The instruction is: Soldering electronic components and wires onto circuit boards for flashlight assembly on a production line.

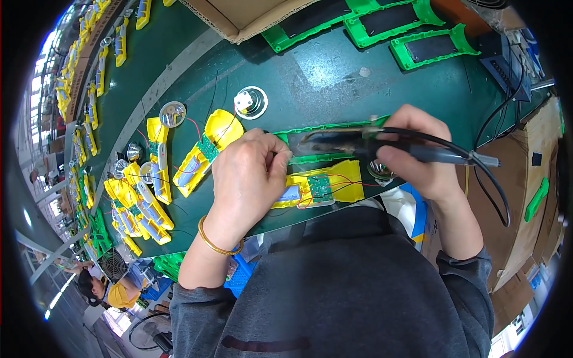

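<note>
My right hand [418,152] grips a black soldering iron [388,146] with a cable trailing to the right; its tip points left over a green frame holding a dark panel [316,143]. My left hand [248,176], a gold bangle on its wrist, pinches something small at the panel's left end, too small to identify. Just below the hands lies a yellow plastic housing [346,179] with a green circuit board [319,188], red wires and a blue cell.
On the green work surface [334,77] lie more yellow housings [206,152] with boards, silver reflectors [172,113], a round speaker-like part [250,101], green frames [436,48] and a cardboard box [250,18]. Another person sits at lower left by a small fan [113,264].
</note>
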`<state>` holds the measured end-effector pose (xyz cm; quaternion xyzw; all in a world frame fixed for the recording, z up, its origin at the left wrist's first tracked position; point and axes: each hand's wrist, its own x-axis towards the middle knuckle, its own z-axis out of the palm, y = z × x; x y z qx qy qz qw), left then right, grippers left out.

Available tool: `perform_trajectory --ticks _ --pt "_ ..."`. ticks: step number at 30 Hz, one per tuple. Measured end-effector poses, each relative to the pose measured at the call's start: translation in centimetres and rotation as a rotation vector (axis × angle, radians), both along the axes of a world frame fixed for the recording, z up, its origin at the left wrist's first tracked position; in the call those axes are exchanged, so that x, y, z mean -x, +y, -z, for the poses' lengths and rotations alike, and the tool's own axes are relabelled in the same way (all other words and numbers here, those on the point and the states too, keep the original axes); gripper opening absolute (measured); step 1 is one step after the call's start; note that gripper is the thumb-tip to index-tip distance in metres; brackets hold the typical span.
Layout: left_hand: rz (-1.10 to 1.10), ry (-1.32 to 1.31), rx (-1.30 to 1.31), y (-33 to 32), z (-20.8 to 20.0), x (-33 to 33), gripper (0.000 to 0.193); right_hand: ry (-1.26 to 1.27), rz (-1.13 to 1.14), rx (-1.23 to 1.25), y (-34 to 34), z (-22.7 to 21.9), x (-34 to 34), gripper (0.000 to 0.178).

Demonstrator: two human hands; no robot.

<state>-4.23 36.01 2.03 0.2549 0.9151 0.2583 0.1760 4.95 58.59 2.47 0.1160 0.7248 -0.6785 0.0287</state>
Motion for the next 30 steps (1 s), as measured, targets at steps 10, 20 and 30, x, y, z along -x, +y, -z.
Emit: perform_trajectory --ticks 10,20,30 --pt "-0.027 0.013 0.039 0.4 -0.3 -0.4 0.006 0.177 0.457 0.420 0.1 2.6 -2.3 0.025" --pt "0.058 0.019 0.047 0.2 -1.8 -0.7 0.008 0.264 0.481 0.469 0.5 1.8 -3.2 0.016" --pt "0.398 0.101 -0.262 3.2 -3.6 -2.8 0.017 0.234 0.513 0.501 0.3 1.7 -2.9 0.016"
